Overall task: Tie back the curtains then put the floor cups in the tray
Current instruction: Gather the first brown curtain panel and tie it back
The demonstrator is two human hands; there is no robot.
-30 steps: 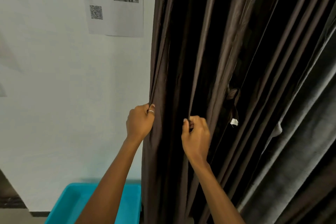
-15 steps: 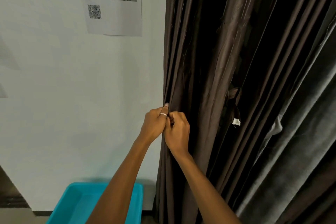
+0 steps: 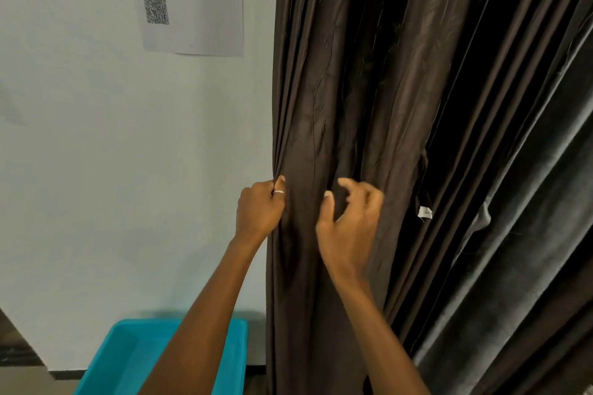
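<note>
A dark brown curtain hangs in folds over the right half of the head view. My left hand grips its gathered left edge at about waist height. My right hand hovers in front of the folds a little to the right, fingers spread and loosely bent, holding nothing. A dark tie strap with a small white tag hangs among the folds further right. A turquoise tray stands on the floor at the lower left, partly hidden by my left forearm. No cups are in view.
A white wall fills the left side, with a printed sheet bearing a QR code pinned high up. A second, greyer curtain hangs at the far right. A dark skirting strip runs along the wall's foot.
My right hand let go of the curtain edge beside my left hand and moved right, its fingers spreading. The gathered edge shifted slightly right; my left hand keeps its grip.
</note>
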